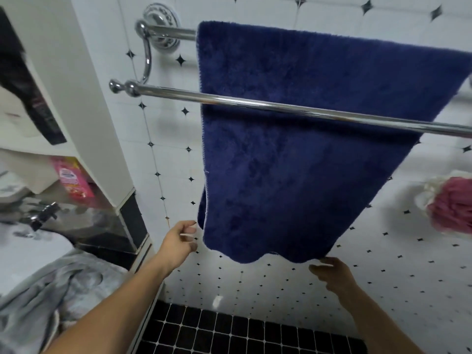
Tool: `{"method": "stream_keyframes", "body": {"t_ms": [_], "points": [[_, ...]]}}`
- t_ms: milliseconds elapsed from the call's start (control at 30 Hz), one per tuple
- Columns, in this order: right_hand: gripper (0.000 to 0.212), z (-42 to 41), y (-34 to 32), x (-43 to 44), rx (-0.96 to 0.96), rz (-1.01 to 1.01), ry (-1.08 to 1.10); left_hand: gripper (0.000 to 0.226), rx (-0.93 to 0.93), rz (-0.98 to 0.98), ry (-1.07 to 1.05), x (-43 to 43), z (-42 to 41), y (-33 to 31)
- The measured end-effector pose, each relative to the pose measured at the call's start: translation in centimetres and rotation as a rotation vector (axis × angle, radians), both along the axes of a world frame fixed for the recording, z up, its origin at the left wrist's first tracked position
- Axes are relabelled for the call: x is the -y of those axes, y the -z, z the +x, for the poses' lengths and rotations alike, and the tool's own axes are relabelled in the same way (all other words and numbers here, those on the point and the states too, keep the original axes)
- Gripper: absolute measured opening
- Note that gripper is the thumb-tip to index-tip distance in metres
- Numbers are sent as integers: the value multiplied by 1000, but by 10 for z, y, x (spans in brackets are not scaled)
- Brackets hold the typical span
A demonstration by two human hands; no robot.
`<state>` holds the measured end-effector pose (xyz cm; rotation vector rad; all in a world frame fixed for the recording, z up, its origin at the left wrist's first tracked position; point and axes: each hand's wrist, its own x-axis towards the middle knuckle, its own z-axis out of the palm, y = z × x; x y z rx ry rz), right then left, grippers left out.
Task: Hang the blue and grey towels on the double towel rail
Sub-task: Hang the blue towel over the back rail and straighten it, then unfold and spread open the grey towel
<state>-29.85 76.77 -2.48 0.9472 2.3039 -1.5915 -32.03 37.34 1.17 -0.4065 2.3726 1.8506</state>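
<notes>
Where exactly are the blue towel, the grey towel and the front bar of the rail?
blue towel (293,162): head view, middle of its hanging front face.
grey towel (51,290): head view, crumpled folds at lower left.
front bar (281,107): head view, chrome tube crossing the blue towel.

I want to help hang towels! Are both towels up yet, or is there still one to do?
One is up: the blue towel hangs over the back bar of the rail. The left hand and right hand are at its bottom edge, seemingly straightening it. The grey towel still lies crumpled at lower left, and the front bar is bare, so that one is left.
</notes>
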Motion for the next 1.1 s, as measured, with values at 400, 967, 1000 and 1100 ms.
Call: {"method": "stream_keyframes", "body": {"t_ms": [400,967,1000,1100], "points": [[23,-25,-62,-7,-372,411,-116,33,-210,-128,-30,-14,-48,-44],[28,3,-24,43,-32,430,-335,29,-42,-489,-106,57,-10,-9],[32,5,-22,62,-41,407,-424,28,-19,-525,-121,72,3,-5],[35,4,-23,130,-131,351,-609,26,29,-546,-174,118,40,-1]]}}
